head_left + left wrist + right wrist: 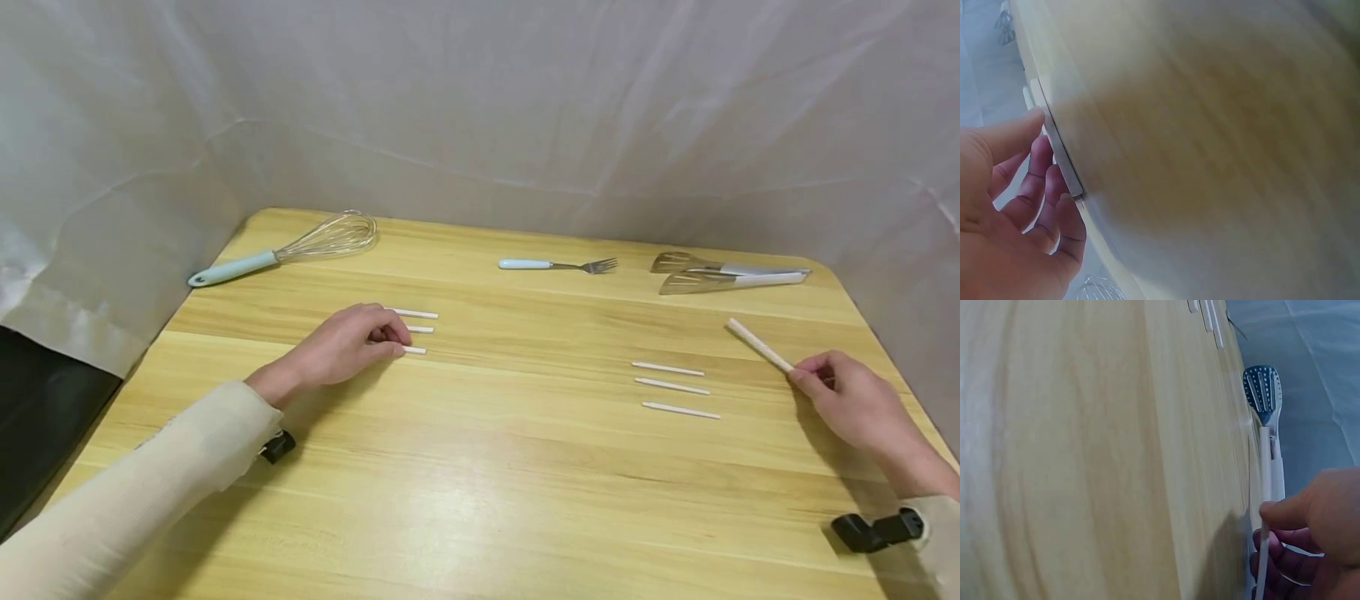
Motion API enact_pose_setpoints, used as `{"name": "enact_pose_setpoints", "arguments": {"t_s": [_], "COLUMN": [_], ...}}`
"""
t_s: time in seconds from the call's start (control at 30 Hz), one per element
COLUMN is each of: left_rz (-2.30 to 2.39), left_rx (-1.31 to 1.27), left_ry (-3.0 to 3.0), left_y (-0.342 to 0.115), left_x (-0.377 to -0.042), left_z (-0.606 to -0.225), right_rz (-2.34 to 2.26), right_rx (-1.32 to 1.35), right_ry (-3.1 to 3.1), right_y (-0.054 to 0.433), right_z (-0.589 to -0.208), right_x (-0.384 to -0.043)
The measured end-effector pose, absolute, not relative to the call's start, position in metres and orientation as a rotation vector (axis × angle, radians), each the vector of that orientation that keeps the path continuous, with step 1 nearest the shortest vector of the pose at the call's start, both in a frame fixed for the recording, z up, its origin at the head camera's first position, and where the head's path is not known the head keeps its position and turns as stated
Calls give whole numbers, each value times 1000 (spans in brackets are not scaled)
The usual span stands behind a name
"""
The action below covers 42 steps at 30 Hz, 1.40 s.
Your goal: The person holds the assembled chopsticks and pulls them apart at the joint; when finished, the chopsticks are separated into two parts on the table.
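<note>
Three thin white sticks lie in a row at the left of the table in the head view. My left hand (348,343) is over their left ends, its thumb and fingertips pinching the nearest stick (415,351). The left wrist view shows that white stick (1060,144) along the fingertips, low at the wood. On the right, my right hand (858,400) grips one end of another white stick (757,343) between thumb and fingers. Its free end points up and left. Between the hands, closer to the right one, lie three more white sticks (672,386), roughly parallel.
Along the back of the wooden table (465,467) lie a whisk (330,237) with a pale blue handle, a fork (558,266), and two slotted turners (731,279) at the right. Grey cloth (480,108) hangs behind and beside the table.
</note>
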<state>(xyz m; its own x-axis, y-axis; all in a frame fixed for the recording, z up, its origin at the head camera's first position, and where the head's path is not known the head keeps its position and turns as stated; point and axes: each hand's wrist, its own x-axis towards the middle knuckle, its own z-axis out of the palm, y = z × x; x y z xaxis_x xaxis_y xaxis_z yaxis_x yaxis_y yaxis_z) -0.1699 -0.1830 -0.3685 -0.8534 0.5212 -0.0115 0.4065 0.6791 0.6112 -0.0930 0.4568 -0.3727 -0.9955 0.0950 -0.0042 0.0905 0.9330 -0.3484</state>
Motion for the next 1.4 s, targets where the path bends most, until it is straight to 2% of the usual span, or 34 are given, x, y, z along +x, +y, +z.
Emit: {"name": "enact_pose_setpoints", "arguments": {"t_s": [0.3, 0.57, 0.87, 1.4], "left_rz": [1038, 1194, 1265, 1291], "left_rx": [659, 627, 726, 1066], "left_ry": [2675, 2625, 2564, 2472], "left_y": [-185, -171, -137, -71], "left_x": [-167, -165, -158, -135], "left_z": [-363, -356, -346, -336], "right_rz": [621, 743, 792, 834], "right_rx": [-65, 161, 334, 767], "right_ry": [-2974, -2847, -2763, -2641], "right_y": [432, 386, 327, 241], "right_z": [-361, -342, -326, -326], "right_x": [-92, -90, -79, -70]}}
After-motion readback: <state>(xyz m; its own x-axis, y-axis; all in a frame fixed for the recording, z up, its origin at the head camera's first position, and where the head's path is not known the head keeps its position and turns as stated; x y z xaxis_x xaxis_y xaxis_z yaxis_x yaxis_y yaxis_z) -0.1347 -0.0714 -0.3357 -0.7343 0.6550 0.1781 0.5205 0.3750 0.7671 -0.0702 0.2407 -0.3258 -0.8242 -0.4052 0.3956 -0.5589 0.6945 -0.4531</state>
